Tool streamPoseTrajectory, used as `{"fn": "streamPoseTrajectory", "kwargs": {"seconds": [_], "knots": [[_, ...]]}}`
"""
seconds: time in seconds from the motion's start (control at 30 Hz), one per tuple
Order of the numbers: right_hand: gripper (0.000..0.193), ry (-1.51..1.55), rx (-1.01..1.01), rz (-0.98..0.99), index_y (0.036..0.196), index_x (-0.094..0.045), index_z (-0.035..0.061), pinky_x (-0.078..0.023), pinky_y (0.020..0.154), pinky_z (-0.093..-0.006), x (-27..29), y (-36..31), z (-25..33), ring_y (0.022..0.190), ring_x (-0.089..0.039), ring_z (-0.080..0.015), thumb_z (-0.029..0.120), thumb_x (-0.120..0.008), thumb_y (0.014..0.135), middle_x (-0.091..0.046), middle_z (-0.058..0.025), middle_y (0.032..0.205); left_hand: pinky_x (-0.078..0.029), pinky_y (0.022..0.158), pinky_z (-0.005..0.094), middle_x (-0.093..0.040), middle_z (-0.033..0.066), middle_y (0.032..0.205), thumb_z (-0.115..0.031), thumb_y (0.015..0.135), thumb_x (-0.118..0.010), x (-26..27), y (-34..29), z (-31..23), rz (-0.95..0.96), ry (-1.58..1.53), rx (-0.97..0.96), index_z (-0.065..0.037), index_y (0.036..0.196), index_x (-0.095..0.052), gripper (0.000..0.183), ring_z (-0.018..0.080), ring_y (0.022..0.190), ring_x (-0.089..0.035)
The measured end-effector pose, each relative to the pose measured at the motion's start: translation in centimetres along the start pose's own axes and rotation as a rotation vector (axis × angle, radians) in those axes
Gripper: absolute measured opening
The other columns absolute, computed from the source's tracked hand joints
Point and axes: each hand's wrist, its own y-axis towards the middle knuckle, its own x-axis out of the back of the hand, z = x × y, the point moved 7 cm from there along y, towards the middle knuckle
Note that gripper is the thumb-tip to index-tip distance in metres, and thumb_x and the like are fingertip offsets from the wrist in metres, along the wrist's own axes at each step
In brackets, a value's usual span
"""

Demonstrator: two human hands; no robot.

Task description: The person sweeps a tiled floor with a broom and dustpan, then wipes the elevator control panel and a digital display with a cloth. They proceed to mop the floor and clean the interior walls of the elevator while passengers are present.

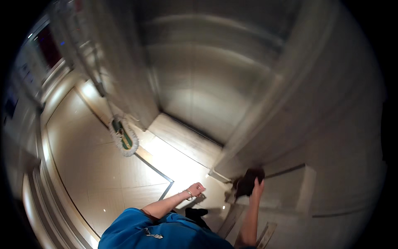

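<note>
While the right hand (258,189) has its grip closed on a dark cloth (248,182), the left hand (196,189) hangs above the floor (78,153), its grip loosely curled.

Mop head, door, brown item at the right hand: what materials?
Mop head: probably yarn, matt; shaggy pale fringe. Door: likely brushed metal; soft, streaky reflections. Brown item at the right hand: perhaps cloth, matt, limp outline; blur leaves it open.
</note>
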Motion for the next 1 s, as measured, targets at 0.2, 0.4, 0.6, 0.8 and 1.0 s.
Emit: {"fn": "streamPoseTrajectory", "kwargs": {"seconds": [0.2,0.4,0.6,0.8,1.0], "knots": [[0.038,-0.379,-0.149,0.781,0.116,-0.049,0.0000,-0.042,0.082,-0.0276,-11.9,-17.2,1.6,0.092,-0.053,-0.0126,0.005,-0.057,0.079,-0.057,-0.0030,0.105,-0.046,0.064,0.0265,-0.057,0.0038,0.087,-0.064,0.081,-0.037,2.9,-6.2,-3.5,0.136,-0.391,0.018,-0.007,0.098,-0.053,0.062,0.0102,0.078,-0.054],[0.032,-0.563,0.002,1.241,0.106,-0.053,0.0011,-0.042,0.079,-0.0261,-24.7,-28.6,-3.3,0.090,-0.051,-0.0114,0.006,-0.061,0.076,-0.057,-0.0026,0.094,-0.049,0.071,0.0331,-0.063,0.0119,0.092,-0.071,0.077,-0.033,9.6,-17.8,-4.1,0.379,-0.839,0.162,-0.002,0.096,-0.061,0.077,0.0231,0.080,-0.060],[0.031,-0.706,0.136,1.379,0.104,-0.053,0.0002,-0.041,0.080,-0.0287,-34.8,-37.9,-5.4,0.089,-0.052,-0.0169,0.008,-0.060,0.074,-0.055,-0.0078,0.096,-0.046,0.079,0.0357,-0.057,0.0188,0.107,-0.076,0.074,-0.025,23.5,-22.7,4.8,-0.103,-0.056,-0.013,0.002,0.108,-0.057,0.090,0.0284,0.094,-0.057],[0.026,-0.901,0.635,1.598,0.097,-0.052,0.0024,-0.041,0.081,-0.0356,-43.5,-46.0,-6.8,0.095,-0.050,-0.0302,0.010,-0.057,0.073,-0.050,-0.0148,0.099,-0.047,0.074,0.0293,-0.058,0.0140,0.100,-0.059,0.077,-0.052,30.4,-33.0,5.8,-0.192,-0.445,-0.025,0.002,0.113,-0.050,0.071,0.0192,0.086,-0.057],[0.035,-0.714,0.583,1.649,0.108,-0.051,0.0015,-0.041,0.082,-0.0306,-50.1,-51.7,-8.8,0.099,-0.050,-0.0227,0.011,-0.061,0.076,-0.049,-0.0095,0.106,-0.051,0.072,0.0303,-0.057,0.0094,0.098,-0.007,0.084,-0.053,38.0,-35.8,11.9,-0.663,-1.057,-0.349,-0.002,0.110,-0.048,0.027,0.0180,0.085,-0.058]]}}
